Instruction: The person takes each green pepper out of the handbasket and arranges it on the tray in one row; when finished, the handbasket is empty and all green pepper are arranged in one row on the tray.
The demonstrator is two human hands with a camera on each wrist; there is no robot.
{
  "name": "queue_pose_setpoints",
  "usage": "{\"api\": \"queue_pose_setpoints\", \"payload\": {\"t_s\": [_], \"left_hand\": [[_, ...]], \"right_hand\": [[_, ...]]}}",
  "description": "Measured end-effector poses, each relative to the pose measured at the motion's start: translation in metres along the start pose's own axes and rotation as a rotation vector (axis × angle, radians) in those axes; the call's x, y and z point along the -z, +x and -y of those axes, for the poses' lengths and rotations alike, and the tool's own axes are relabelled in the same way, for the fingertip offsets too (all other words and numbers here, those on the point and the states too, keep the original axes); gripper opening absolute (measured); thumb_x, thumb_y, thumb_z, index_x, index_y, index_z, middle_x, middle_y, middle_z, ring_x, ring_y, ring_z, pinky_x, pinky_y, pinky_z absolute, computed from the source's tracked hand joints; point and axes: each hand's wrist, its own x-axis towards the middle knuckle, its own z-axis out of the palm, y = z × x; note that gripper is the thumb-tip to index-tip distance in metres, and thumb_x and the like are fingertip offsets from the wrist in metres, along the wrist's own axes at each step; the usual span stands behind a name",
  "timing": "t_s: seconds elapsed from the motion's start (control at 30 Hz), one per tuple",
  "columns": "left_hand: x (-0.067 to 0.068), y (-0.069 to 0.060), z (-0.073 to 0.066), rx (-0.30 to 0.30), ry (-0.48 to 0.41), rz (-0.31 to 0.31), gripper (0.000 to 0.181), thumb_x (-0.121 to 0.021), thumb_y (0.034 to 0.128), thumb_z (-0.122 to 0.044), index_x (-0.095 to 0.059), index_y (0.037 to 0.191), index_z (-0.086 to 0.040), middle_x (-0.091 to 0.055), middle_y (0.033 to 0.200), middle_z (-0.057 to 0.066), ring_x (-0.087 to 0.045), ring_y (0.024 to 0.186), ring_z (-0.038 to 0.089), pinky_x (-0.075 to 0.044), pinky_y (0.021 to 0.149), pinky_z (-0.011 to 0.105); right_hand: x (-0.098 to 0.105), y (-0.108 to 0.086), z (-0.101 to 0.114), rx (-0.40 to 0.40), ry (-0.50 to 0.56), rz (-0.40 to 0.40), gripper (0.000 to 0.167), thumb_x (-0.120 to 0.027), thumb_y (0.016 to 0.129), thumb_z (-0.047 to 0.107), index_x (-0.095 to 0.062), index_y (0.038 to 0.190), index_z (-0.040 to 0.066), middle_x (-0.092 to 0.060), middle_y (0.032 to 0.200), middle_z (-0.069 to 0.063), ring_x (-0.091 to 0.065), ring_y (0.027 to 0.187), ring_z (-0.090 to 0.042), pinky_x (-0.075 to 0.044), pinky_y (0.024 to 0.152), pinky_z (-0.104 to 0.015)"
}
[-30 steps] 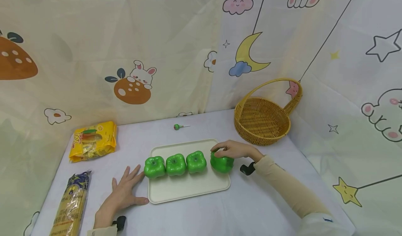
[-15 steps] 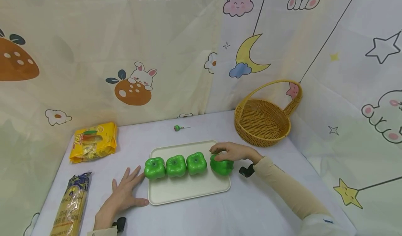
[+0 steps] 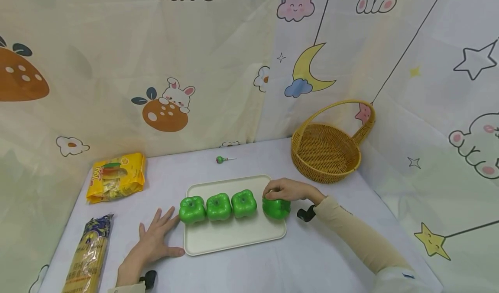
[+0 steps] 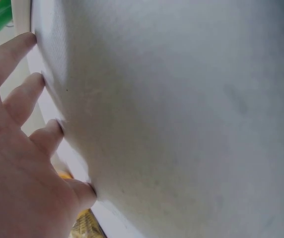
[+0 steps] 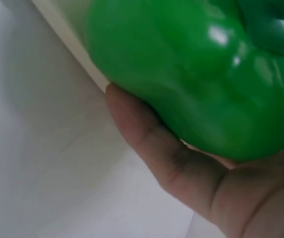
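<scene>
Three green bell peppers stand in a row along the pale rectangular tray [image 3: 234, 236]: a left one [image 3: 192, 209], a middle one [image 3: 218, 206] and a right one [image 3: 244, 203]. Apart from them, at the tray's right edge, a fourth bell pepper [image 3: 276, 208] leans on its side. My right hand [image 3: 286, 190] grips it from above, the fingers hiding its upper part. In the right wrist view the thumb [image 5: 152, 139] lies along the glossy pepper [image 5: 191, 79]. My left hand [image 3: 153, 240] rests on the cloth with fingers spread, fingertips and thumb at the tray's left edge.
A wicker basket [image 3: 325, 171] with a tall handle stands at the back right. Behind the tray lies a lollipop [image 3: 220, 159]. To the left are a yellow snack bag [image 3: 117, 178] and a pack of dry noodles [image 3: 87, 258]. Printed cloth walls close the back and sides.
My right fingers have bent in closer over the fourth pepper, which has turned slightly in place. The left hand, the tray and the other peppers have stayed put.
</scene>
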Motion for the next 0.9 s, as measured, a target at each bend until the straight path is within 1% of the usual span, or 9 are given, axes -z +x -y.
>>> {"api": "queue_pose_setpoints", "payload": {"t_s": [0.13, 0.23, 0.37, 0.47, 0.63, 0.7, 0.87, 0.9], "left_hand": [[-0.001, 0.0, 0.0, -0.002, 0.005, -0.004, 0.12, -0.089, 0.0479, -0.065, -0.048, 0.15, -0.015, -0.023, 0.167, 0.017, -0.004, 0.153, 0.053, 0.013, 0.105, 0.087], [-0.002, 0.0, 0.001, 0.006, 0.008, 0.0, 0.121, -0.088, 0.0481, -0.065, -0.047, 0.15, -0.016, -0.022, 0.168, 0.016, -0.004, 0.154, 0.053, 0.014, 0.106, 0.087], [-0.002, 0.0, 0.001, 0.003, 0.012, -0.004, 0.12, -0.089, 0.048, -0.065, -0.047, 0.15, -0.015, -0.023, 0.167, 0.017, -0.004, 0.153, 0.053, 0.013, 0.106, 0.087], [-0.002, 0.0, 0.001, -0.006, 0.015, -0.009, 0.119, -0.089, 0.0483, -0.064, -0.048, 0.149, -0.015, -0.024, 0.167, 0.017, -0.005, 0.153, 0.054, 0.012, 0.105, 0.088], [-0.001, -0.001, 0.0, -0.001, 0.014, -0.005, 0.119, -0.089, 0.0488, -0.064, -0.047, 0.15, -0.016, -0.023, 0.167, 0.016, -0.004, 0.153, 0.053, 0.012, 0.106, 0.087], [-0.001, -0.001, 0.0, -0.003, 0.013, -0.006, 0.119, -0.089, 0.0488, -0.064, -0.048, 0.15, -0.016, -0.023, 0.167, 0.016, -0.005, 0.153, 0.053, 0.012, 0.106, 0.087], [-0.002, 0.0, 0.001, -0.006, 0.007, -0.006, 0.119, -0.089, 0.0493, -0.064, -0.048, 0.15, -0.016, -0.023, 0.168, 0.016, -0.005, 0.153, 0.053, 0.013, 0.107, 0.087], [-0.001, 0.0, 0.001, -0.005, 0.005, -0.005, 0.119, -0.089, 0.0493, -0.064, -0.048, 0.15, -0.016, -0.023, 0.168, 0.016, -0.004, 0.153, 0.053, 0.013, 0.107, 0.087]], "right_hand": [[0.0, 0.001, 0.001, -0.014, -0.028, 0.0, 0.026, -0.055, 0.103, 0.032, -0.071, 0.119, 0.019, -0.069, 0.124, -0.003, -0.059, 0.116, -0.018, -0.053, 0.101, -0.039], [0.0, 0.001, 0.003, -0.019, -0.039, -0.005, 0.029, -0.055, 0.104, 0.031, -0.07, 0.121, 0.014, -0.069, 0.125, -0.005, -0.06, 0.115, -0.018, -0.053, 0.1, -0.039], [0.0, 0.001, 0.008, -0.027, -0.05, -0.01, 0.032, -0.055, 0.104, 0.031, -0.07, 0.123, 0.01, -0.07, 0.123, -0.005, -0.06, 0.113, -0.017, -0.053, 0.099, -0.038], [0.001, 0.004, 0.008, -0.014, -0.09, -0.025, 0.033, -0.053, 0.104, 0.031, -0.07, 0.122, 0.009, -0.071, 0.121, -0.004, -0.06, 0.112, -0.015, -0.053, 0.098, -0.037], [0.003, 0.009, 0.006, 0.002, -0.142, -0.047, 0.032, -0.052, 0.104, 0.031, -0.071, 0.121, 0.011, -0.072, 0.121, -0.003, -0.062, 0.114, -0.017, -0.053, 0.101, -0.04], [0.003, 0.011, 0.006, 0.0, -0.147, -0.054, 0.032, -0.053, 0.103, 0.03, -0.071, 0.121, 0.01, -0.072, 0.12, -0.002, -0.062, 0.114, -0.016, -0.053, 0.102, -0.038], [0.005, 0.018, 0.006, 0.018, -0.165, -0.084, 0.033, -0.053, 0.104, 0.03, -0.071, 0.121, 0.008, -0.073, 0.116, -0.002, -0.062, 0.106, -0.012, -0.054, 0.098, -0.033], [0.005, 0.02, 0.006, 0.022, -0.165, -0.091, 0.034, -0.052, 0.104, 0.03, -0.07, 0.121, 0.007, -0.073, 0.117, -0.004, -0.063, 0.106, -0.013, -0.054, 0.098, -0.034]]}}
